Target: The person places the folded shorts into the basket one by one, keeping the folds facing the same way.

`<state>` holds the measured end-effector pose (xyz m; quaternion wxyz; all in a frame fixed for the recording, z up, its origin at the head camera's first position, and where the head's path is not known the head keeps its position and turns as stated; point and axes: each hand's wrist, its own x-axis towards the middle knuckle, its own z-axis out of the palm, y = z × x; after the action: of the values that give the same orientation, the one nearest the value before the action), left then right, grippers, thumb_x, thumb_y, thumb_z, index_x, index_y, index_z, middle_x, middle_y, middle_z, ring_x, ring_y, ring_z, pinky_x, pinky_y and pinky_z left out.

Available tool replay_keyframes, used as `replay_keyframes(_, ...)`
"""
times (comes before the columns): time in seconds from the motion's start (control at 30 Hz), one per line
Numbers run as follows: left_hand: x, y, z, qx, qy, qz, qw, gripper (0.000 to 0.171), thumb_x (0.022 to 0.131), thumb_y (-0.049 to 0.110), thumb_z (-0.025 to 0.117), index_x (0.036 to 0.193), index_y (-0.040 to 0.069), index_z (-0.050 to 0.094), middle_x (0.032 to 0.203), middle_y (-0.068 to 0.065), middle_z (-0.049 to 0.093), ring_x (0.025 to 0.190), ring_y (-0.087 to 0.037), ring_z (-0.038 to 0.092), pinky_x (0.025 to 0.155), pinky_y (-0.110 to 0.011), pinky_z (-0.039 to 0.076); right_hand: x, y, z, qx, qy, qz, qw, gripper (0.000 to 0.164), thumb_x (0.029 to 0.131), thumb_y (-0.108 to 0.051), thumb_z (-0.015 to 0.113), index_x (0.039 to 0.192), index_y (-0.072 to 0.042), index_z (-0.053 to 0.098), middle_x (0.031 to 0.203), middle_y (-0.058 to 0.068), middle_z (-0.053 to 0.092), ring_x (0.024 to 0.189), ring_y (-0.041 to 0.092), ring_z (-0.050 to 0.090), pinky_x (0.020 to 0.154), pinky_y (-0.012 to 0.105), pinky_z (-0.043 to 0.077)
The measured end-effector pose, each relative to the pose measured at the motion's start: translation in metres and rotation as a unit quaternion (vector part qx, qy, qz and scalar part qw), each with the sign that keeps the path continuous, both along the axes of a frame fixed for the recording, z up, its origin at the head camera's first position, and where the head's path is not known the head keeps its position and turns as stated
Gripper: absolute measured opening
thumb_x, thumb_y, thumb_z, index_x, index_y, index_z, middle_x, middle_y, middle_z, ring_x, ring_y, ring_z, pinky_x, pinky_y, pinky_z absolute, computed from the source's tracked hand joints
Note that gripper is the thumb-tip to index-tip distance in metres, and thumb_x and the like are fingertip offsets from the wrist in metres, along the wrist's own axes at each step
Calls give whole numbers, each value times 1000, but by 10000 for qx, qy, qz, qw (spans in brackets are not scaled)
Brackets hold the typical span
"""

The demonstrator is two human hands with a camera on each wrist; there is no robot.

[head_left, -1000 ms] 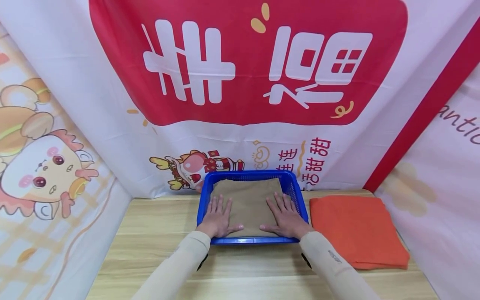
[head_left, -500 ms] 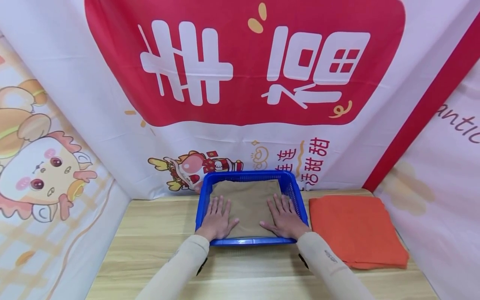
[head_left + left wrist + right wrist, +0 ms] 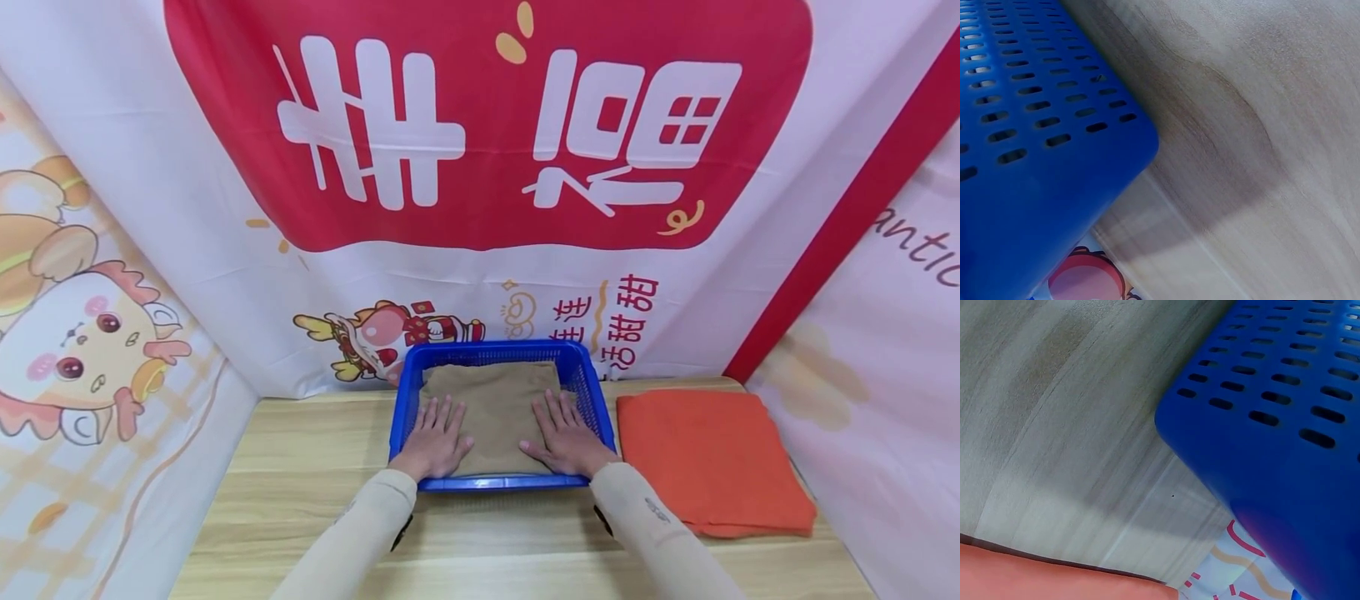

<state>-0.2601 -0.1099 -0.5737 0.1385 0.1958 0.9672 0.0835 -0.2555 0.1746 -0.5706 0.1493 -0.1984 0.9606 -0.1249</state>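
Note:
A folded brown cloth [image 3: 498, 408] lies flat inside a blue plastic basket [image 3: 491, 482] in the head view. My left hand [image 3: 435, 440] rests flat on the cloth's left side, fingers straight and slightly spread. On its right side my right hand [image 3: 567, 435] lies the same way, palm down with the thumb pointing inward. Both wrists cross the basket's near rim. The left wrist view shows the slotted basket wall [image 3: 1041, 119] but no hand. Likewise, the right wrist view has only the basket's outer wall [image 3: 1260, 425] and no fingers.
A folded orange cloth [image 3: 712, 462] lies on the wooden table [image 3: 315, 467] right of the basket, its edge [image 3: 1054, 575] showing in the right wrist view. A printed fabric backdrop [image 3: 480, 283] hangs right behind the basket, with printed side panels left and right.
Both hands stay on the brown cloth. The left thumb has drawn a little closer to its fingers. The view shifts very slightly; basket and orange cloth stay put.

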Motion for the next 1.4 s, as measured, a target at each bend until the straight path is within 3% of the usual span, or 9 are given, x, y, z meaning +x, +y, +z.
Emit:
replay_keyframes(0.1,-2,-3,-9,-15,21,-60,10000,72,108,53,26,163,8,15,167,-21,7,152,-44,0,122,-57,4,-2,0,-7,1,-29,19,10000,89,102,-67,35,163,-8,8,168,18,-8,152,40,-13,123,54,-1)
replay_keyframes(0.27,0,-4,-10,14,-5,-153,9999,70,109,51,29,162,7,18,167,-23,9,152,-46,3,122,-59,5,-2,0,-9,108,-48,48,9999,91,100,-70,32,163,-11,5,168,16,-10,152,37,-12,123,53,-1)
replay_keyframes(0.63,1,-1,8,274,-4,-53,9996,70,108,49,34,161,5,23,166,-25,11,152,-46,6,122,-59,8,2,1,7,-251,221,73,9994,89,101,-62,44,162,-4,15,167,24,1,152,45,-3,122,58,7)
replay_keyframes(0.83,4,-2,15,481,192,1,9987,70,108,50,36,160,4,27,165,-26,15,152,-46,10,121,-59,10,8,4,22,-511,440,31,9977,85,101,-57,52,159,0,26,165,27,11,151,49,6,118,64,15)
replay_keyframes(1.2,20,-9,32,655,517,-156,9964,68,108,46,41,159,4,28,163,-26,23,150,-45,17,121,-58,16,27,13,42,-861,848,55,9927,80,99,-52,59,155,0,36,160,28,27,148,49,21,116,63,24)
replay_keyframes(1.4,32,-18,42,849,978,-147,9915,62,107,39,49,154,0,38,160,-26,30,148,-46,25,119,-60,21,39,18,58,-1051,806,3,9912,76,99,-49,62,156,-5,38,162,23,28,151,41,21,117,59,26)
